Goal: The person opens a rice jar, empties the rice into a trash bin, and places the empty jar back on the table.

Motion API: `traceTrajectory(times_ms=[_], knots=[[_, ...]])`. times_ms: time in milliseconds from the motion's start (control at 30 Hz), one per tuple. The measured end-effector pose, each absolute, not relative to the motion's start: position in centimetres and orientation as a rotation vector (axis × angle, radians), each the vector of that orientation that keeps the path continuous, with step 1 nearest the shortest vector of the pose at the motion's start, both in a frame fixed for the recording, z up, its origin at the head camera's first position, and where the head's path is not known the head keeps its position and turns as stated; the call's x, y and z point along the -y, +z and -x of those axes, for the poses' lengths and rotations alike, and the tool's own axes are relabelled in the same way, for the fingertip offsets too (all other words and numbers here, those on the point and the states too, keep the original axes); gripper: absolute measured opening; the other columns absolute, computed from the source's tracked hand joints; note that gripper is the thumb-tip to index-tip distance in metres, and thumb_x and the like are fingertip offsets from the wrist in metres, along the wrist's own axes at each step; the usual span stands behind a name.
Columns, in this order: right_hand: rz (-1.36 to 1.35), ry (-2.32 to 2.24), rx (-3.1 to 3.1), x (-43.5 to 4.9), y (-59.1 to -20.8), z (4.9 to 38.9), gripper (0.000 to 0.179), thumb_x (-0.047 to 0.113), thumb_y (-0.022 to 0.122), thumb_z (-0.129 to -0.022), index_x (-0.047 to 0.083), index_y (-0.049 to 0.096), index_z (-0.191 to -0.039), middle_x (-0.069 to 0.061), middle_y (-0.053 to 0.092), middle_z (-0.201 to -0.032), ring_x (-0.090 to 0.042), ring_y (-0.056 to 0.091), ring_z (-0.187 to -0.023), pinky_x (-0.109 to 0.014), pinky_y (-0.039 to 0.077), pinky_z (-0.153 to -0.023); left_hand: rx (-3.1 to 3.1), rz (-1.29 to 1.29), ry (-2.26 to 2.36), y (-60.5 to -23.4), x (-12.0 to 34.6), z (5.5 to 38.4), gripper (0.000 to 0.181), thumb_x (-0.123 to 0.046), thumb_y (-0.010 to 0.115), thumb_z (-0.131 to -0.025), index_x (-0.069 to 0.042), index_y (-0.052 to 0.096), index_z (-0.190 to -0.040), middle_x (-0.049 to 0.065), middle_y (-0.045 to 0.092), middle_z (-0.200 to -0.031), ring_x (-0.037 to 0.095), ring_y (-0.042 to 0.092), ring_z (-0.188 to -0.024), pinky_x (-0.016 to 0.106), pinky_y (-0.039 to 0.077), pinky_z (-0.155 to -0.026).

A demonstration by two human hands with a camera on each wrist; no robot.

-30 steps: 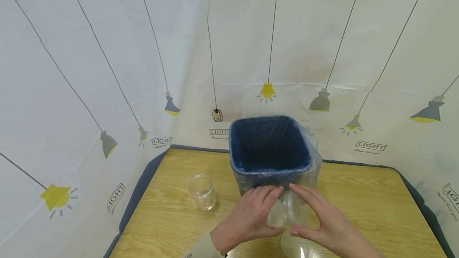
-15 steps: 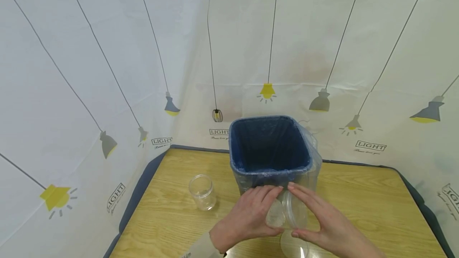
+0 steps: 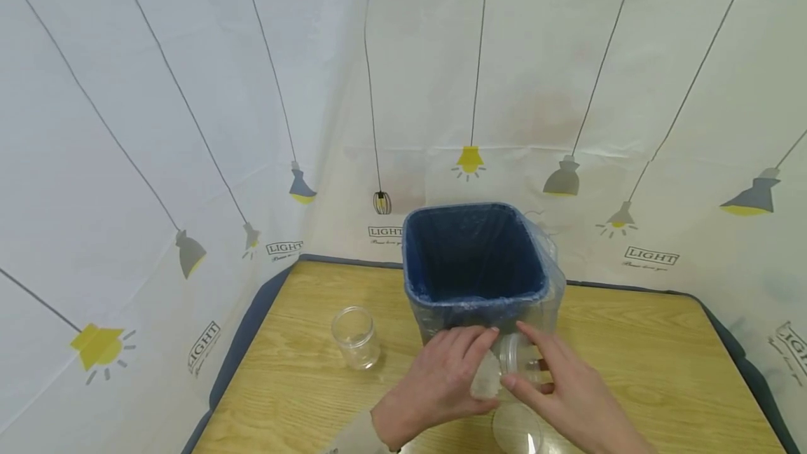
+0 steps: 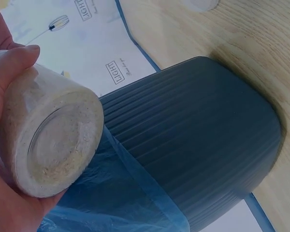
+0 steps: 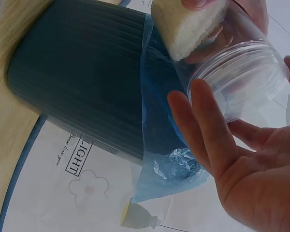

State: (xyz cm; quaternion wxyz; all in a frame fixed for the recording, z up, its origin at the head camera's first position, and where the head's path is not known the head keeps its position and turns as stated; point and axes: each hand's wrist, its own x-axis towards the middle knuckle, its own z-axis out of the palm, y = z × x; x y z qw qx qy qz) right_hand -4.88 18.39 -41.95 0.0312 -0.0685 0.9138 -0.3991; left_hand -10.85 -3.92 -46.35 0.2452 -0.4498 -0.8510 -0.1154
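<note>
My left hand [image 3: 435,380] grips a clear jar [image 5: 241,77] lying nearly sideways, its base [image 4: 60,145] facing the left wrist camera. Pale, grainy contents [image 5: 198,29] fill the base end and slope toward the clear part. The other end has ridged, transparent rings. Round this ridged end curve the fingers and thumb of my right hand [image 3: 576,394], fingertips right at the rings in the right wrist view. Below the hands, a clear round disc [image 3: 517,429] lies on the table. A second clear jar [image 3: 356,338] stands upright, left of my left hand.
A blue bin [image 3: 419,258] with a translucent bag [image 3: 548,258] over its rim stands just beyond the hands. The wooden table [image 3: 649,356] extends to both sides. Behind it hangs a white backdrop [image 3: 429,76] printed with lamps.
My right hand has turned about the jar's ridged end: its thumb has moved up and left and its fingers have shifted slightly right. My left hand and the jar have barely moved.
</note>
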Motion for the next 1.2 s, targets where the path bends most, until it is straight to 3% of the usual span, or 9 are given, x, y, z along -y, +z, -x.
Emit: traceTrajectory(times_ms=[300, 633, 867, 1067, 1200], knots=[[0.439, -1.292, -2.894, -18.8, -42.1, 4.6, 0.072, 0.045, 0.080, -0.090, 0.021, 0.049, -0.151, -0.007, 0.058, -0.139, -0.022, 0.066, -0.107, -0.026, 0.059, -0.074, 2.353, 1.238, -0.351, -46.3, 3.8, 11.0, 0.102, -0.062, 0.090, -0.064, -0.011, 0.052, -0.144, 0.000, 0.063, -0.129, 0.014, 0.063, -0.113, 0.029, 0.054, -0.093], [0.769, -1.195, -3.018, -19.4, -42.4, 4.9, 0.078, 0.037, 0.086, -0.085, 0.022, 0.049, -0.152, -0.002, 0.053, -0.144, -0.025, 0.062, -0.114, -0.029, 0.060, -0.077, 2.399, 1.288, -0.390, -45.8, 4.0, 11.2, 0.105, -0.062, 0.091, -0.064, -0.010, 0.049, -0.146, 0.000, 0.063, -0.130, 0.014, 0.063, -0.112, 0.029, 0.053, -0.097], [0.951, -1.124, -3.055, -19.8, -42.7, 5.0, 0.083, 0.032, 0.089, -0.083, 0.021, 0.047, -0.154, 0.000, 0.050, -0.148, -0.020, 0.059, -0.121, -0.033, 0.060, -0.083, 2.416, 1.314, -0.388, -45.8, 4.1, 11.4, 0.105, -0.063, 0.090, -0.065, -0.010, 0.048, -0.146, 0.000, 0.063, -0.130, 0.013, 0.063, -0.112, 0.029, 0.052, -0.097], [0.981, -1.075, -3.073, -19.8, -42.8, 5.0, 0.086, 0.034, 0.089, -0.082, 0.020, 0.045, -0.156, 0.003, 0.047, -0.151, -0.014, 0.055, -0.127, -0.034, 0.058, -0.090, 2.437, 1.327, -0.385, -45.8, 4.1, 11.5, 0.104, -0.063, 0.089, -0.066, -0.011, 0.048, -0.146, 0.000, 0.063, -0.131, 0.013, 0.063, -0.113, 0.029, 0.053, -0.097], [0.821, -1.223, -2.985, -19.7, -42.6, 4.9, 0.086, 0.035, 0.086, -0.086, 0.017, 0.042, -0.157, -0.005, 0.047, -0.152, -0.024, 0.056, -0.126, -0.032, 0.060, -0.083, 2.445, 1.312, -0.408, -45.9, 4.1, 11.5, 0.105, -0.063, 0.089, -0.068, -0.010, 0.046, -0.148, 0.000, 0.062, -0.131, 0.013, 0.063, -0.112, 0.028, 0.052, -0.097]])
